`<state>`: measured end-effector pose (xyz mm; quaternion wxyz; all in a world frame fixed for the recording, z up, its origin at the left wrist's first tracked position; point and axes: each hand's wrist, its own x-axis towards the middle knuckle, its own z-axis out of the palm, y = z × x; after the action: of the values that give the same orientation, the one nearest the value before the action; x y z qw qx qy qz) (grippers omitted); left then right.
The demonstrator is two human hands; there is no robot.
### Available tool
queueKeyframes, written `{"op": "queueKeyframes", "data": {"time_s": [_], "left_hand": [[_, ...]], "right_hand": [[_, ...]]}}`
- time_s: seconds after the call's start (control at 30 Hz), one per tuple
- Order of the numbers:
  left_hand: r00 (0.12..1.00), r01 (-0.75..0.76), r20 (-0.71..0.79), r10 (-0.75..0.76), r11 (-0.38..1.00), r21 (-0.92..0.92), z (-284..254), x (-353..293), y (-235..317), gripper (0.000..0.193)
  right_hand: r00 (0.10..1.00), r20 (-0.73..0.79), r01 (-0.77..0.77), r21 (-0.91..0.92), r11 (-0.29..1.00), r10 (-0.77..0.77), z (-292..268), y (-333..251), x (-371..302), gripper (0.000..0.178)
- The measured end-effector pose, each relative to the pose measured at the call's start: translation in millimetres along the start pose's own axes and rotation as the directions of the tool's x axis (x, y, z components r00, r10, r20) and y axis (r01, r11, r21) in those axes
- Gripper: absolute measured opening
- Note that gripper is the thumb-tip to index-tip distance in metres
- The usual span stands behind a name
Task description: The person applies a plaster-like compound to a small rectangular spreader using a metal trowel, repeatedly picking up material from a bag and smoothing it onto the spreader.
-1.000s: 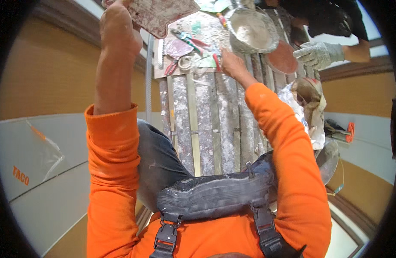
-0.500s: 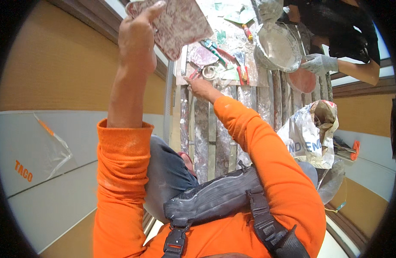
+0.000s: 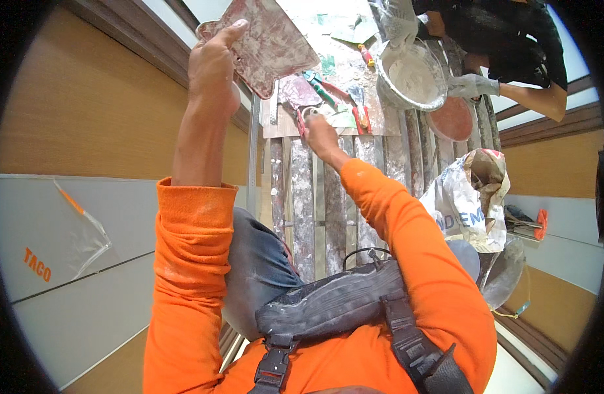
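Note:
At the upper left, my left hand (image 3: 213, 69) grips a reddish, plaster-smeared flat plate (image 3: 266, 43), its thumb on top and the fingers beneath. My right hand (image 3: 322, 134) reaches to the near edge of the work board (image 3: 381, 125), its fingers curled down beside a roll of tape (image 3: 310, 113) and a red-handled tool (image 3: 299, 123). What lies within those fingers is hidden. Just beyond are a pinkish plate (image 3: 298, 90), green-handled pliers (image 3: 320, 87) and a red-handled putty knife (image 3: 361, 118).
A co-worker's gloved hand (image 3: 474, 86) is at a bucket of pale plaster (image 3: 415, 75), another glove above it. A reddish round lid (image 3: 452, 119) lies beside the bucket. Nearer stands an opened white paper bag (image 3: 469, 200) on the slatted platform (image 3: 302, 217). A panelled wall (image 3: 98, 98) runs along the left.
My right hand has shifted slightly right, from pointing at the board's near left corner to curled fingers by the tape roll. The plate stays in my left hand, nearly still.

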<state>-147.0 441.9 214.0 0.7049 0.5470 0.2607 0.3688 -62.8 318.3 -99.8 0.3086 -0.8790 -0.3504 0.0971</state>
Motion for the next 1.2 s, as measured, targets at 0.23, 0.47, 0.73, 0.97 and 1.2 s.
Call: {"op": "queueKeyframes", "data": {"time_s": [0.23,0.47,0.73,0.97,1.2], "left_hand": [[0.993,0.080,0.096,-0.070,0.991,-0.108,-1.4,-5.5,17.3,0.027],[0.960,0.258,0.189,-0.207,0.915,-0.309,-10.8,-1.7,20.2,0.022],[0.867,0.418,0.449,-0.217,0.807,-0.417,-19.0,8.7,12.6,0.030],[0.838,0.469,0.512,-0.188,0.729,-0.499,-10.1,15.6,-1.0,0.035],[0.625,0.698,0.775,0.087,0.381,-0.606,-11.4,41.2,-35.4,0.039]], "right_hand": [[0.972,0.087,0.233,-0.313,0.921,-0.217,22.3,-10.5,11.7,0.018],[0.985,-0.008,0.162,-0.322,0.933,-0.174,40.5,-8.3,13.2,0.025],[0.995,0.095,0.034,-0.143,0.989,-0.021,4.3,-25.1,-4.6,0.024],[0.996,0.038,-0.067,-0.204,0.977,0.076,-35.4,-23.4,15.1,0.031],[0.949,0.258,-0.253,0.281,0.926,0.181,-88.3,40.0,65.7,0.016]]}}
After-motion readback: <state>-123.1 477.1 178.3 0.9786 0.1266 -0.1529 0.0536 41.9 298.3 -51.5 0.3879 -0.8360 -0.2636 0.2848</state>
